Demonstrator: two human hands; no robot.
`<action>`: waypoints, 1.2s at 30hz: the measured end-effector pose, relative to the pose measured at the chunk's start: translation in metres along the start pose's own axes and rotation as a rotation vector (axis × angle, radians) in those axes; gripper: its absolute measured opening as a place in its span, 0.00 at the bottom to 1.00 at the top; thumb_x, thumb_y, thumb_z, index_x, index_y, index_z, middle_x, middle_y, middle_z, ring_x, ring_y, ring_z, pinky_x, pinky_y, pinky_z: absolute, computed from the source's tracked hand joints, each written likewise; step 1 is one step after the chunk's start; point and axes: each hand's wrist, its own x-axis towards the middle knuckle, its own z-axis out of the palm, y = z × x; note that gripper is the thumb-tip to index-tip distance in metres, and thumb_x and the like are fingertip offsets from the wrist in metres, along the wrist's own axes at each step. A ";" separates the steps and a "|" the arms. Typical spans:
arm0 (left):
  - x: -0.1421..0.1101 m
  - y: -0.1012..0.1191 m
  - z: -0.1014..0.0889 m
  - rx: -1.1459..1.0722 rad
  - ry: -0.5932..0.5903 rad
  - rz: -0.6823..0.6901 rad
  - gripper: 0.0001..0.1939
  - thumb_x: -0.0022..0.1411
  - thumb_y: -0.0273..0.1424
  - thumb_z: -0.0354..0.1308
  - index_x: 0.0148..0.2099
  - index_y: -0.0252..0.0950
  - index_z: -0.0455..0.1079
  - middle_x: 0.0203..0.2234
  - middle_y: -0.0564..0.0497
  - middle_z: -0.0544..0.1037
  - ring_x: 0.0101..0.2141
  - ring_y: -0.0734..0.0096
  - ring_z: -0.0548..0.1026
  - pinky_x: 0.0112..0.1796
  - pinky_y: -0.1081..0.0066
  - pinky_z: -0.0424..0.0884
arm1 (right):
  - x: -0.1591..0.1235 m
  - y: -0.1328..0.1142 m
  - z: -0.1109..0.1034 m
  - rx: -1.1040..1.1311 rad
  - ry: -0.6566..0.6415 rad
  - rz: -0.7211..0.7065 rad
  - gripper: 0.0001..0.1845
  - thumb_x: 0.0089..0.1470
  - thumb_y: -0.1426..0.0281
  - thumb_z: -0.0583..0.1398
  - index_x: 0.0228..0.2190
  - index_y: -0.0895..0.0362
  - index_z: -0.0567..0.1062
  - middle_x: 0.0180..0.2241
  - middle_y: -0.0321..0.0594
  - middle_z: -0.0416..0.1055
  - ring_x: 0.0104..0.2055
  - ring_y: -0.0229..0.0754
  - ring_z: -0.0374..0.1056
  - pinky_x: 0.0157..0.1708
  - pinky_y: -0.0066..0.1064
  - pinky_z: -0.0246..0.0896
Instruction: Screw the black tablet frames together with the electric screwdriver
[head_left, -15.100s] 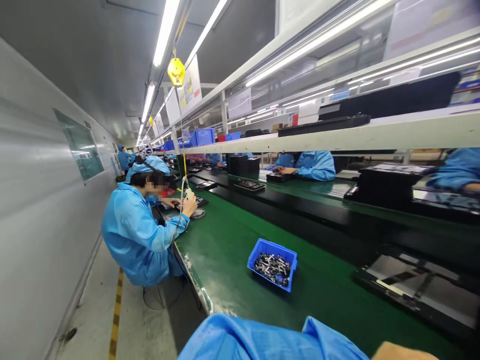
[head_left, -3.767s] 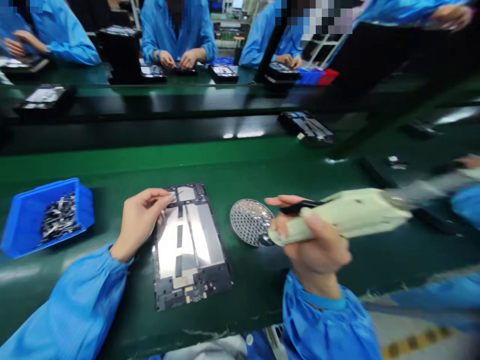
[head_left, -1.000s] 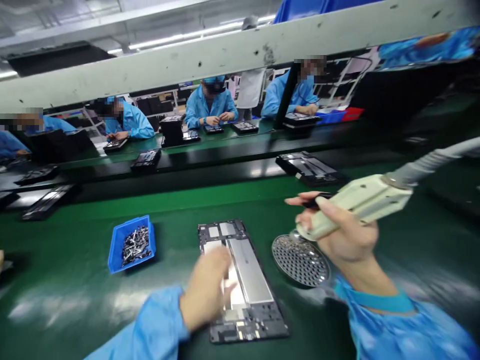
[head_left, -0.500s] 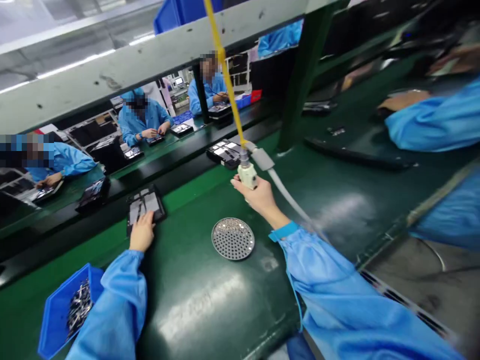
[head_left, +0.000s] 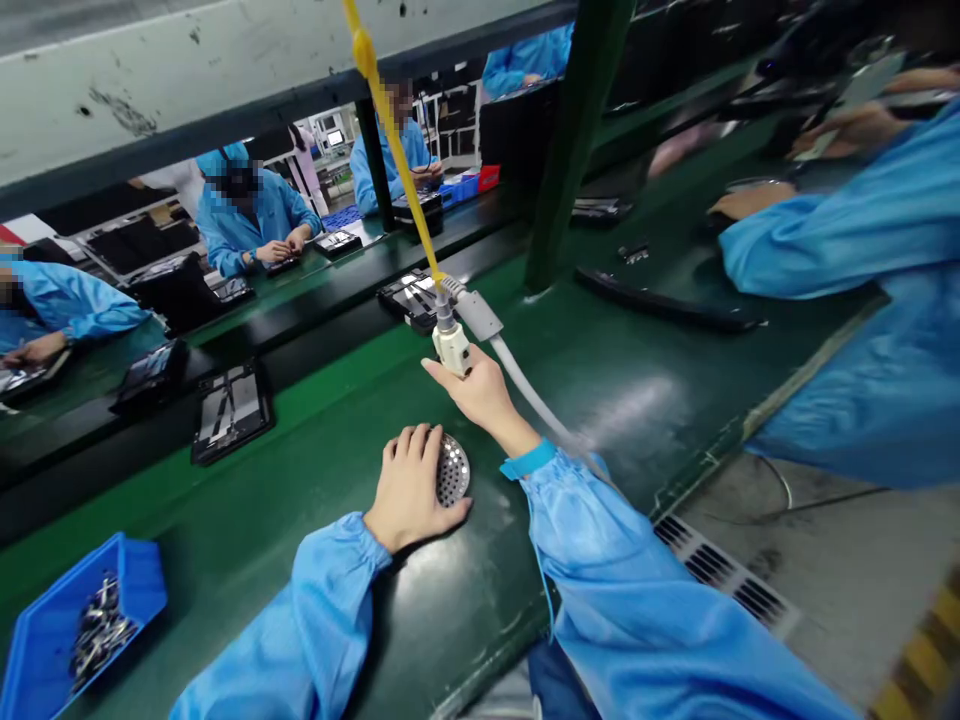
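My left hand (head_left: 412,485) lies over a round metal plate full of small holes (head_left: 453,472), its thumb at the near rim and its fingers over the far side. The palm hides the plate's left part. My right hand (head_left: 484,400) is closed round a pale electric screwdriver (head_left: 452,350), which hangs from a yellow cord (head_left: 409,180) and has a grey cable (head_left: 532,395). Its lower end is hidden by the hand. To the left, a flat black device (head_left: 232,412) with silver panels lies on the green bench (head_left: 315,500), touched by neither hand.
A blue bin (head_left: 142,580) of small metal parts stands at the lower left. Another open device (head_left: 409,300) lies behind the screwdriver. A black strip (head_left: 667,305) and a co-worker's sleeve (head_left: 825,240) are at the right. A green post (head_left: 574,150) rises behind.
My left hand has left the black device and come right onto the round plate. My right hand still holds the screwdriver. The whole view has shifted, with things now further left.
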 end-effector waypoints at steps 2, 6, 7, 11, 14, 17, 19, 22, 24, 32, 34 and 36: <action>-0.028 -0.009 -0.001 -0.016 0.017 0.062 0.53 0.54 0.50 0.66 0.73 0.28 0.57 0.69 0.31 0.62 0.67 0.36 0.61 0.66 0.40 0.59 | -0.001 0.001 0.000 0.025 0.011 0.000 0.29 0.53 0.42 0.64 0.39 0.55 0.78 0.38 0.47 0.78 0.41 0.54 0.74 0.44 0.42 0.68; -0.074 -0.036 -0.008 -0.010 0.065 0.089 0.53 0.54 0.49 0.64 0.74 0.27 0.54 0.69 0.31 0.62 0.68 0.39 0.61 0.68 0.42 0.56 | -0.001 0.001 0.003 0.085 -0.041 0.030 0.34 0.49 0.38 0.65 0.40 0.56 0.79 0.37 0.47 0.79 0.41 0.56 0.75 0.43 0.43 0.69; -0.077 -0.041 -0.009 -0.002 0.071 0.030 0.53 0.54 0.49 0.64 0.74 0.26 0.55 0.69 0.30 0.62 0.68 0.39 0.61 0.69 0.42 0.56 | -0.002 0.002 0.005 0.096 -0.058 0.033 0.35 0.49 0.37 0.64 0.40 0.56 0.79 0.36 0.47 0.79 0.41 0.56 0.75 0.43 0.43 0.69; -0.074 -0.050 -0.008 -0.006 0.075 -0.093 0.53 0.52 0.49 0.65 0.72 0.22 0.58 0.68 0.29 0.63 0.68 0.38 0.61 0.70 0.41 0.54 | -0.009 0.005 0.011 0.063 -0.078 0.010 0.37 0.50 0.36 0.62 0.40 0.57 0.78 0.36 0.49 0.78 0.41 0.57 0.75 0.44 0.45 0.69; -0.087 -0.055 -0.009 -0.021 0.088 -0.026 0.54 0.52 0.51 0.65 0.71 0.22 0.58 0.68 0.29 0.63 0.68 0.39 0.61 0.70 0.42 0.53 | -0.011 0.012 0.011 -0.032 -0.081 0.027 0.38 0.48 0.34 0.60 0.37 0.57 0.76 0.36 0.50 0.76 0.41 0.58 0.74 0.44 0.47 0.67; -0.109 -0.063 -0.013 -0.044 0.091 -0.029 0.54 0.55 0.55 0.64 0.72 0.23 0.58 0.67 0.29 0.64 0.68 0.41 0.62 0.71 0.43 0.52 | -0.011 0.014 0.005 -0.091 0.042 -0.006 0.38 0.45 0.34 0.63 0.37 0.57 0.74 0.37 0.50 0.73 0.40 0.56 0.71 0.43 0.47 0.66; -0.118 -0.070 -0.017 -0.085 0.084 -0.045 0.55 0.57 0.60 0.63 0.72 0.24 0.57 0.67 0.29 0.65 0.68 0.42 0.62 0.72 0.44 0.50 | -0.016 0.008 -0.001 -0.086 0.216 -0.106 0.38 0.41 0.37 0.68 0.37 0.57 0.72 0.37 0.47 0.71 0.36 0.51 0.68 0.40 0.45 0.66; -0.122 -0.080 -0.018 -0.197 0.101 -0.080 0.56 0.58 0.63 0.63 0.72 0.26 0.57 0.67 0.30 0.66 0.68 0.44 0.63 0.73 0.44 0.46 | -0.040 -0.013 -0.003 -0.065 0.435 -0.360 0.26 0.49 0.50 0.72 0.30 0.55 0.68 0.28 0.39 0.66 0.27 0.42 0.61 0.32 0.38 0.63; -0.121 -0.086 -0.016 -0.332 0.188 -0.143 0.50 0.63 0.61 0.60 0.72 0.29 0.58 0.66 0.31 0.67 0.68 0.46 0.65 0.72 0.44 0.49 | -0.068 -0.030 0.004 -0.048 0.276 -0.633 0.17 0.59 0.62 0.69 0.27 0.55 0.69 0.23 0.36 0.66 0.24 0.40 0.62 0.29 0.35 0.63; -0.152 -0.115 -0.004 -0.896 0.736 -0.483 0.38 0.71 0.62 0.45 0.63 0.33 0.65 0.59 0.35 0.76 0.62 0.51 0.72 0.67 0.50 0.62 | -0.151 -0.042 0.065 -0.279 -1.024 -0.882 0.63 0.42 0.40 0.74 0.66 0.67 0.66 0.69 0.69 0.55 0.71 0.72 0.55 0.67 0.63 0.58; -0.162 -0.122 -0.004 -0.962 0.791 -0.539 0.39 0.69 0.64 0.47 0.60 0.34 0.67 0.57 0.36 0.77 0.61 0.51 0.73 0.66 0.51 0.63 | -0.160 -0.042 0.074 -0.290 -0.998 -0.878 0.55 0.44 0.47 0.74 0.64 0.64 0.69 0.66 0.67 0.58 0.68 0.70 0.58 0.66 0.61 0.60; -0.171 -0.129 -0.006 -1.001 0.808 -0.571 0.41 0.67 0.67 0.48 0.58 0.34 0.69 0.56 0.36 0.78 0.60 0.51 0.74 0.65 0.51 0.64 | -0.169 -0.045 0.079 -0.281 -0.957 -0.890 0.50 0.45 0.51 0.73 0.63 0.62 0.69 0.65 0.64 0.60 0.66 0.68 0.60 0.65 0.60 0.62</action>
